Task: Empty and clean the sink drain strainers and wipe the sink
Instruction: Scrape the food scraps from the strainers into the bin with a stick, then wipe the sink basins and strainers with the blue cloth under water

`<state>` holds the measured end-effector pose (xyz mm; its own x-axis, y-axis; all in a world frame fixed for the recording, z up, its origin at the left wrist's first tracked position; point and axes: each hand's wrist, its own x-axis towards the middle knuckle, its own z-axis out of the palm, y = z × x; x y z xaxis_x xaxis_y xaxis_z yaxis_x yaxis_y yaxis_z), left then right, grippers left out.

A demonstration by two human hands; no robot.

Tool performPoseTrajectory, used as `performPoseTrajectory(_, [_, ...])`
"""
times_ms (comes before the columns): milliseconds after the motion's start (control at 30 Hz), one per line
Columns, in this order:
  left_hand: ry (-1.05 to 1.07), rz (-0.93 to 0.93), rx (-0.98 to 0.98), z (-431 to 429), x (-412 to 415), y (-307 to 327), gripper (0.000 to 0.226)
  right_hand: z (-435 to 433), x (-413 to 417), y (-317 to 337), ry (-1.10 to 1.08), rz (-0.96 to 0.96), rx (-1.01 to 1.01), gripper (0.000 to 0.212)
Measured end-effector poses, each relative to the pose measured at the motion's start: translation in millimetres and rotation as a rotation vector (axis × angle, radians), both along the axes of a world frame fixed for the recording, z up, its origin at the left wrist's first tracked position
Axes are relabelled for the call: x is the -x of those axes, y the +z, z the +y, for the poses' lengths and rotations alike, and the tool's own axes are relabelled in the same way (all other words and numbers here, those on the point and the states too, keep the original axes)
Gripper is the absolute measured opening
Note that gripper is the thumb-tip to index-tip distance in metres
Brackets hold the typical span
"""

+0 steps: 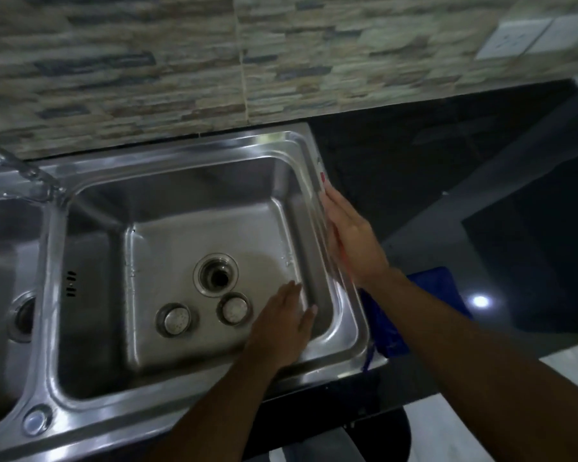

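Note:
A stainless double sink fills the view; its right basin's rim (194,151) is in the middle. The open drain hole (216,275) sits on that basin's floor. Two round metal strainers lie upside down beside it, one at the left (177,320) and one at the right (233,308). My left hand (282,325) hovers flat and empty inside the basin near the front right corner, just right of the strainers. My right hand (349,238) lies flat along the basin's right rim, fingers together and stretched out. A blue cloth (414,311) lies on the counter behind my right wrist.
The left basin (0,261) with its own drain (24,316) is at the left edge. A tap spout (20,168) reaches in from the upper left. Dark glossy counter (464,161) extends to the right. A stone-tile wall with a white socket (514,38) stands behind.

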<state>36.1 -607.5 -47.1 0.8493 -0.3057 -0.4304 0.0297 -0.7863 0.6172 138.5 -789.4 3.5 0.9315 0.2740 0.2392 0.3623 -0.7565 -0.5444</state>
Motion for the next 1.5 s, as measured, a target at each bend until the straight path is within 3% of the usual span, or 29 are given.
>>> performPoseTrajectory(167, [-0.075,0.030,-0.067,-24,26,-1,0.074,-31,-31,21,-0.026,0.157,0.214,0.073])
performPoseTrajectory(267, [-0.166,-0.107,-0.168,-29,36,-3,0.074,-41,-47,16,0.026,0.178,0.348,0.078])
performPoseTrajectory(467, [-0.156,-0.173,-0.199,-29,36,-4,0.085,-64,-72,0,0.135,0.258,0.512,0.079])
performPoseTrajectory(733, [-0.140,-0.141,-0.220,-30,35,-1,0.074,-68,-87,-3,0.146,0.367,0.515,0.083])
performPoseTrajectory(967, [-0.132,-0.141,-0.235,-31,35,2,0.080,-67,-78,5,0.129,0.375,0.446,0.083])
performPoseTrajectory(1200, [-0.096,-0.272,-0.164,-34,36,12,0.078,-71,14,6,-0.110,0.084,0.008,0.060])
performPoseTrajectory(1367, [-0.245,-0.477,-0.009,-61,30,31,0.069,-100,94,-8,-0.241,-0.036,0.033,0.049])
performPoseTrajectory(1500, [-0.389,-0.561,-0.020,-90,31,38,0.068,-129,144,-14,-0.120,-0.011,0.101,0.049])
